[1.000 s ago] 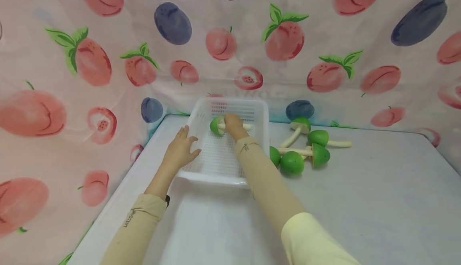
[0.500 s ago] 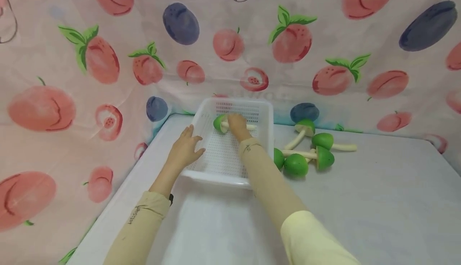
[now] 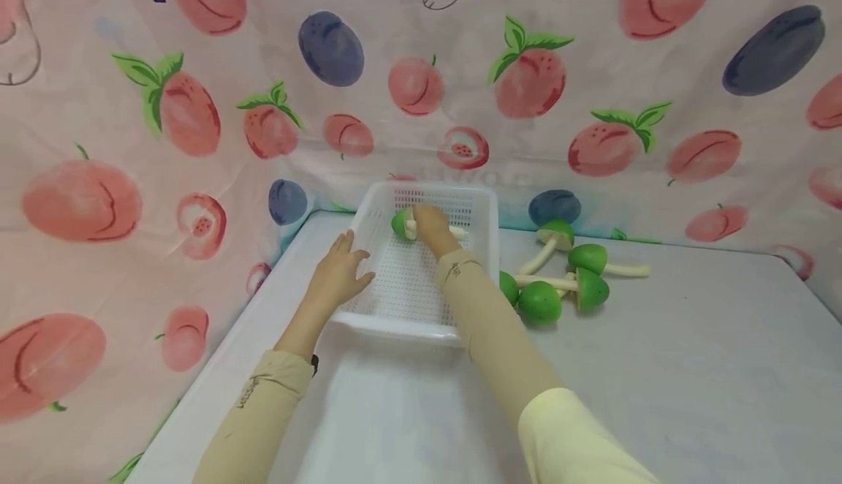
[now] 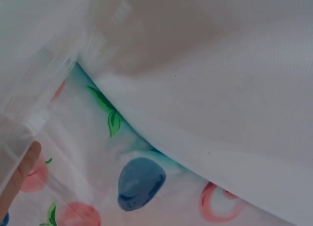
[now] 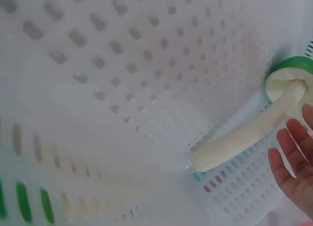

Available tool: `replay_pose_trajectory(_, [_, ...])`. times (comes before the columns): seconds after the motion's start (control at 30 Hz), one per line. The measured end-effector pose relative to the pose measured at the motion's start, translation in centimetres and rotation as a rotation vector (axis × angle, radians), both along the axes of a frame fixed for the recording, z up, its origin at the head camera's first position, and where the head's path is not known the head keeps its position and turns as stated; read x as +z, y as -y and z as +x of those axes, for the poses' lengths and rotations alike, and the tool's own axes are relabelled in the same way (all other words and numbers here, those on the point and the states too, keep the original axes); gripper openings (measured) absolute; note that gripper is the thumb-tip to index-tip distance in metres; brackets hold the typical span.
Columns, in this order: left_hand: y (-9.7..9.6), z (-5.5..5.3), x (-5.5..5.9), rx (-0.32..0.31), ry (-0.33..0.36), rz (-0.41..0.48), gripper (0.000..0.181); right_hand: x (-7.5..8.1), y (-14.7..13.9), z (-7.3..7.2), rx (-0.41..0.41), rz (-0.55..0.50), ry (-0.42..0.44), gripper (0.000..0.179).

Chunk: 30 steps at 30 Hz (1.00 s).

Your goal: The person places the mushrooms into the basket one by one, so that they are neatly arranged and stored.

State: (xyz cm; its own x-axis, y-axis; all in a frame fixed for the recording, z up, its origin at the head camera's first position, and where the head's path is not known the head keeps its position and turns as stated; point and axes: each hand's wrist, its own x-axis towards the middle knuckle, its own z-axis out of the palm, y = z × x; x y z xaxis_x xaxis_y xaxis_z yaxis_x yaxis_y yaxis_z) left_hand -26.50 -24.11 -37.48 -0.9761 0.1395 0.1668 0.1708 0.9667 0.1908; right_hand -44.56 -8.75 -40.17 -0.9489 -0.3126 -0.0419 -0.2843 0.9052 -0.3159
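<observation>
My right hand [image 3: 430,228] reaches into the white perforated plastic basket [image 3: 395,330] and pinches a toy mushroom by its stem near the cap. This mushroom [image 3: 403,225] has a green cap and a cream stem, and lies crosswise near the basket's far wall. In the right wrist view, its stem [image 5: 239,140] points down along the perforated wall, and the other fingers [image 5: 293,155] hang loosely beside it. At the basket's left rim rests my left hand [image 3: 335,275], fingers extended and thumb spread inward. One fingertip [image 4: 32,155] shows beside the translucent basket wall in the left wrist view.
Right of the basket, several more green-capped mushrooms [image 3: 592,290] lie in a loose group on the white table [image 3: 691,367]. The nearest ones sit right by the basket's wall. A fruit-printed cloth [image 3: 408,31] hangs behind and along the left side.
The head view has shifted slightly, moving the whole scene a little to the right. Both hands, the basket and the mushrooms keep nearly the same places relative to one another.
</observation>
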Motion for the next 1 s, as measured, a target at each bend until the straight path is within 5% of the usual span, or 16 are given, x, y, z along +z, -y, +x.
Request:
replay_pose_trajectory(0.1, [-0.1, -0.1, 0.2, -0.004, 0.0, 0.001, 0.043, 1.8, -0.3, 1.6, -0.024, -0.093, -0.014, 0.024])
replay_pose_trajectory(0.17, [-0.1, -0.1, 0.3, -0.004, 0.001, 0.003, 0.043, 1.2, -0.4, 0.7, -0.04, -0.171, -0.023, 0.022])
replay_pose_trajectory(0.33, [-0.1, 0.0, 0.1, 0.001, 0.015, 0.007, 0.044, -4.4, 0.3, -6.2, -0.061, -0.353, -0.106, 0.01])
replay_pose_trajectory(0.37, [-0.1, 0.0, 0.0, 0.003, 0.017, 0.008, 0.044, -3.0, 0.3, -4.7, -0.069, -0.38, -0.092, 0.008])
replay_pose_trajectory(0.4, [-0.1, 0.0, 0.0, 0.004, 0.018, 0.009, 0.044, -4.0, 0.4, -6.3, -0.066, -0.401, -0.093, 0.007])
replay_pose_trajectory(0.57, [0.1, -0.1, -0.1, -0.001, 0.016, 0.007, 0.044, -3.6, 1.3, -7.4, -0.055, -0.494, -0.091, 0.006])
replay_pose_trajectory(0.6, [0.2, -0.1, -0.1, -0.001, 0.015, 0.007, 0.044, -4.5, 1.5, -8.7, -0.047, -0.509, -0.103, 0.006])
replay_pose_trajectory(0.7, [0.3, -0.2, -0.1, 0.002, 0.016, 0.008, 0.044, -1.9, 1.4, -5.5, -0.023, -0.584, -0.132, 0.006])
replay_pose_trajectory(0.9, [0.1, 0.0, -0.2, 0.002, 0.026, 0.02, 0.044, 5.9, 0.1, 3.8, 0.01, -0.636, -0.049, 0.023])
replay_pose_trajectory(1.0, [0.0, 0.0, -0.2, -0.001, 0.02, 0.021, 0.044, 7.6, 0.0, 6.0, 0.035, -0.633, -0.099, 0.025])
